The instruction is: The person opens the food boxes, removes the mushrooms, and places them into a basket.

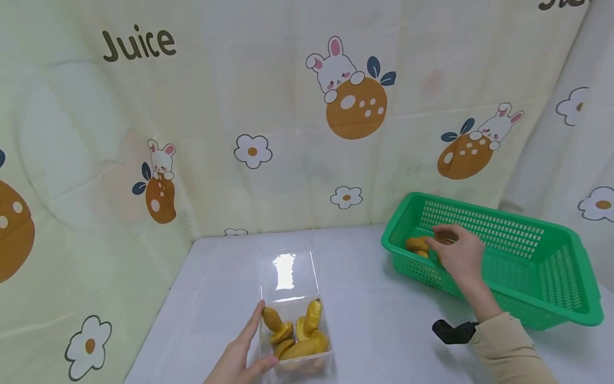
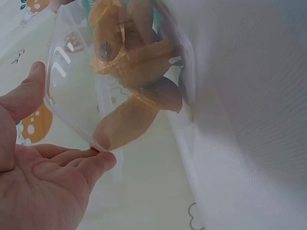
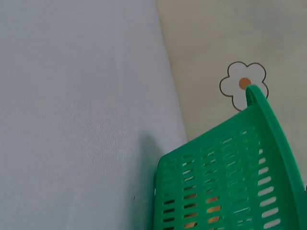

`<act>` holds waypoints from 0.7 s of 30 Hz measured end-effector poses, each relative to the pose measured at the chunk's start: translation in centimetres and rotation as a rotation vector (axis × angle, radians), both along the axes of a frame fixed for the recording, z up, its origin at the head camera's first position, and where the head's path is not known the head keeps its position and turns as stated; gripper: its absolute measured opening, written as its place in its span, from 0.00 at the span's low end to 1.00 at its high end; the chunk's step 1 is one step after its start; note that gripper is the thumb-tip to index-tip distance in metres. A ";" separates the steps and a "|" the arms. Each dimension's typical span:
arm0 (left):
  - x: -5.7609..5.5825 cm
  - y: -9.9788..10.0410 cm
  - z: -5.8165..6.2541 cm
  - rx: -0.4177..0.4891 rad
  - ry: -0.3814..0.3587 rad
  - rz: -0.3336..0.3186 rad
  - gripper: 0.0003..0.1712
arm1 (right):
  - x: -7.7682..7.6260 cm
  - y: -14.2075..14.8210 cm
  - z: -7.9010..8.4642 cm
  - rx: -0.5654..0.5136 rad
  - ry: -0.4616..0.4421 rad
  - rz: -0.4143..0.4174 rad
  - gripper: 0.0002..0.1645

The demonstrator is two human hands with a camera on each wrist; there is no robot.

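Note:
My left hand holds the left side of a clear plastic box, thumb by the near corner and fingers by the far one. Several yellow-brown mushrooms lie in the box, two with their stems pointing up. In the left wrist view the mushrooms show through the box wall, and the left fingertips touch its edge. My right hand reaches into the green basket at its left end, fingers curved beside more mushrooms. I cannot tell whether it grips one.
The box's clear lid lies flipped back on the white table. A printed curtain hangs behind the table. In the right wrist view the basket's slotted wall hides the right hand. A black strap piece sits at the right wrist.

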State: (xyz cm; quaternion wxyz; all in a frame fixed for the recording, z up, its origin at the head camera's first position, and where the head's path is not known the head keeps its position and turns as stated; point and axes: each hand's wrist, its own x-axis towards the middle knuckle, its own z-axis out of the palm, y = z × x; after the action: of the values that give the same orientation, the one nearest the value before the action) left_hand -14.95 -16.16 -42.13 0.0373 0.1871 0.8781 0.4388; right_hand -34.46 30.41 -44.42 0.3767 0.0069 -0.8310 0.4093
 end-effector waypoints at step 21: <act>-0.1 -0.1 -0.3 -0.010 0.041 -0.008 0.51 | 11.3 -19.1 5.0 0.035 -0.073 0.664 0.17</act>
State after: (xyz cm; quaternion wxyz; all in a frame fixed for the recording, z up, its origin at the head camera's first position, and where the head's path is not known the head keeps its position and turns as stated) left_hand -15.08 -16.25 -42.43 0.0220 0.1991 0.8801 0.4304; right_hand -23.19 11.33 -39.41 0.1927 0.2692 -0.8030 0.4956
